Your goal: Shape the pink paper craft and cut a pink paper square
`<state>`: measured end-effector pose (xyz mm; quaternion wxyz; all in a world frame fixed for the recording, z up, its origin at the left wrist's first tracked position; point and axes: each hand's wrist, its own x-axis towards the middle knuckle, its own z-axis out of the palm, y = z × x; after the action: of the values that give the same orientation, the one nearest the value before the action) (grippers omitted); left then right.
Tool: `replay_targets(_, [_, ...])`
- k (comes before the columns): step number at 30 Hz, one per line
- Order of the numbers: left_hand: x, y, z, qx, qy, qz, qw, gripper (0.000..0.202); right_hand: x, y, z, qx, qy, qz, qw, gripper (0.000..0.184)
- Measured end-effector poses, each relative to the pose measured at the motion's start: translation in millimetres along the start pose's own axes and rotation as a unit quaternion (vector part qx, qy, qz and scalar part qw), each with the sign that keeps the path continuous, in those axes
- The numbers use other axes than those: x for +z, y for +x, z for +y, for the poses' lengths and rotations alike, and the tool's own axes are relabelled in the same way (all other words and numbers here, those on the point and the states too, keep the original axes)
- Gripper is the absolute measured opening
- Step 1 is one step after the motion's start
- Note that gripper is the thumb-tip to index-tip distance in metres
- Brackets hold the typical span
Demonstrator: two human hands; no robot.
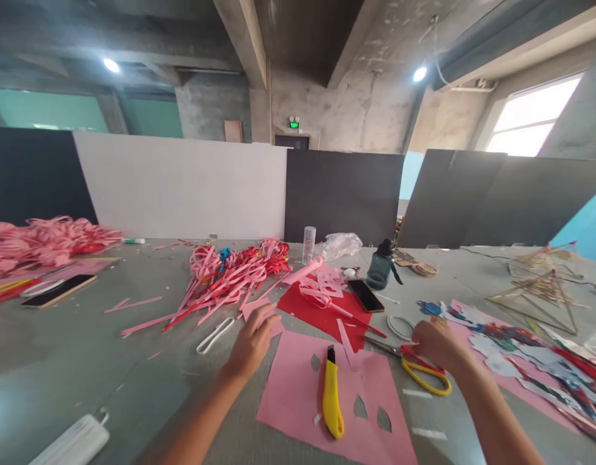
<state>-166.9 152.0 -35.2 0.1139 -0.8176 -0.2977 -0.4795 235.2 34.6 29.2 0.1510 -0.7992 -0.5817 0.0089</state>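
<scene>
**A:** So where are we at? Our left hand point(252, 342) is pinching a small pink scrap point(265, 313) between its fingers, just past the top left corner of the pink sheet point(298, 394). Our right hand point(436, 342) sits on the scissors point(423, 371), closed over the red and yellow handles, blades pointing left toward the sheet.

**B:** Yep, and the yellow knife point(332, 397) is lying on the sheet, nobody touching it. We count about three leaf-shaped holes cut out of the pink already, so we're partway in I'd say, but most of that sheet is uncut.

**A:** Further out there's a red sheet point(327, 310) with pink cutouts on top, a phone point(365, 295) and a dark bottle point(381, 266) behind it.

**B:** Plus the big tangle of pink and red strips point(230, 274) off to the left, so plenty is done there. Coloured scraps point(511, 352) on the right, a white power bank point(75, 442) near the table point(84, 361) edge.
</scene>
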Motion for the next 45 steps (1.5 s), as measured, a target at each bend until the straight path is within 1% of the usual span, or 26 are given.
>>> replay_targets(1, [2.9,-2,5,0.004,-0.009,-0.011,1.000,0.034,1,-1,-14,-0.018,-0.003,-0.015,1.000,0.009])
replay_targets(2, [5.7,-4,9,0.012,-0.020,-0.029,0.999,0.035,5,-2,-29,-0.044,0.001,-0.025,0.999,0.019])
replay_targets(4, [10.5,-7,15,0.017,-0.024,-0.047,0.998,0.032,19,-8,-60,-0.097,0.019,-0.041,0.994,0.025])
replay_targets(6, [13.8,-9,18,0.024,-0.016,-0.049,0.998,0.030,38,-16,-82,-0.114,0.032,-0.029,0.993,0.033])
replay_targets(7, [14.9,-9,19,0.022,-0.012,-0.053,0.998,0.030,47,-20,-87,-0.124,0.040,-0.026,0.991,0.035])
replay_targets(9, [15.9,-7,22,0.008,-0.005,-0.065,0.998,0.032,60,-25,-89,-0.145,0.060,-0.029,0.987,0.037])
replay_targets(11, [16.1,-3,25,-0.028,0.005,-0.072,0.997,0.035,66,-27,-84,-0.162,0.079,-0.025,0.983,0.036])
replay_targets(14, [16.9,4,30,-0.097,0.022,-0.083,0.992,0.038,65,-24,-75,-0.168,0.103,-0.016,0.980,0.034])
replay_targets(16, [18.8,6,31,-0.127,0.029,-0.100,0.986,0.038,62,-23,-73,-0.171,0.120,-0.008,0.978,0.033])
replay_targets(19, [22.7,5,30,-0.156,0.041,-0.124,0.979,0.036,62,-22,-72,-0.172,0.144,0.001,0.975,0.030])
replay_targets(23, [23.4,-2,27,-0.173,0.051,-0.141,0.973,0.034,71,-19,-71,-0.156,0.165,0.005,0.974,0.030])
replay_targets(25, [22.2,-4,25,-0.171,0.049,-0.131,0.975,0.034,77,-17,-71,-0.152,0.178,0.010,0.972,0.031])
replay_targets(27, [23.3,-3,21,-0.169,0.031,-0.103,0.980,0.033,83,-13,-72,-0.147,0.194,0.023,0.970,0.033])
replay_targets(29, [30.0,3,19,-0.177,-0.014,-0.065,0.982,0.030,88,-10,-75,-0.140,0.213,0.044,0.966,0.036])
replay_targets(30, [36.1,8,20,-0.195,-0.044,-0.048,0.979,0.028,90,-8,-76,-0.139,0.223,0.056,0.963,0.037])
replay_targets(31, [43.9,13,23,-0.219,-0.082,-0.043,0.971,0.027,91,-6,-77,-0.141,0.234,0.066,0.960,0.038])
replay_targets(32, [52.9,19,29,-0.254,-0.129,-0.047,0.957,0.025,93,-4,-79,-0.146,0.244,0.074,0.956,0.038])
replay_targets(34, [71.1,28,45,-0.329,-0.229,-0.061,0.914,0.027,95,-1,-82,-0.162,0.264,0.084,0.947,0.036])
replay_targets(35, [78.6,31,55,-0.361,-0.262,-0.053,0.893,0.031,96,0,-85,-0.173,0.273,0.085,0.943,0.035])
replay_targets(36, [84.4,33,64,-0.374,-0.285,-0.050,0.881,0.034,97,0,-88,-0.183,0.281,0.083,0.938,0.034])
replay_targets(38, [90.1,33,78,-0.331,-0.345,-0.118,0.870,0.038,101,-1,-96,-0.203,0.294,0.070,0.931,0.030])
replay_targets(40, [90.4,32,82,-0.303,-0.384,-0.158,0.858,0.041,105,-5,-106,-0.219,0.301,0.051,0.927,0.024])
replay_targets(42, [89.1,32,79,-0.305,-0.411,-0.174,0.842,0.043,111,-11,-114,-0.228,0.304,0.034,0.924,0.018])
replay_targets(45, [89.0,34,72,-0.324,-0.436,-0.175,0.821,0.044,114,-18,-118,-0.233,0.299,0.025,0.925,0.014])
